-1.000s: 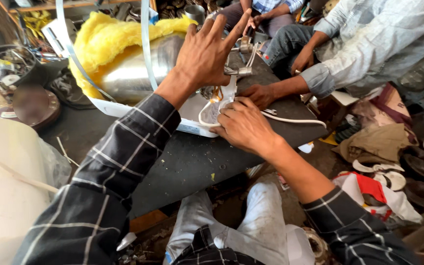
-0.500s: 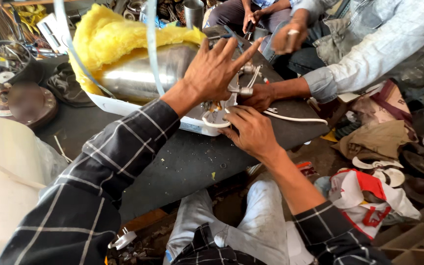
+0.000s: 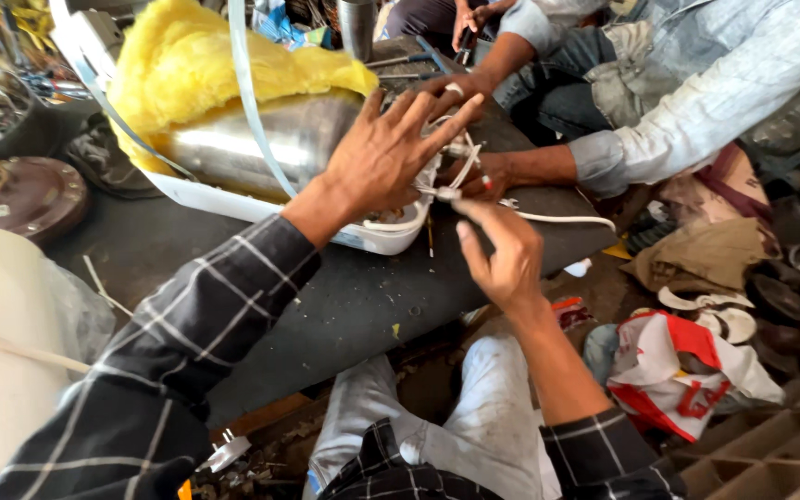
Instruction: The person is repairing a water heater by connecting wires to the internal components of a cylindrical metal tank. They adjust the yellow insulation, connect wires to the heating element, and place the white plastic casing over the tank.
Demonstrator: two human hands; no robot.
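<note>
Steel tank point(image 3: 261, 143) lies long-axis sideways in its white casing point(image 3: 372, 236); left hand point(image 3: 386, 157) spreads wide on its end, right hand point(image 3: 502, 255) just beside pinching a white wire point(image 3: 548, 218).

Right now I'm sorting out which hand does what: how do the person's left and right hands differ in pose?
The left hand lies flat with fingers spread on the steel tank's end; the right hand is curled, fingertips pinching a small metal fitting. The left reaches farther over the tank; the right sits nearer the dark table's edge. Both wear dark plaid sleeves.
</note>
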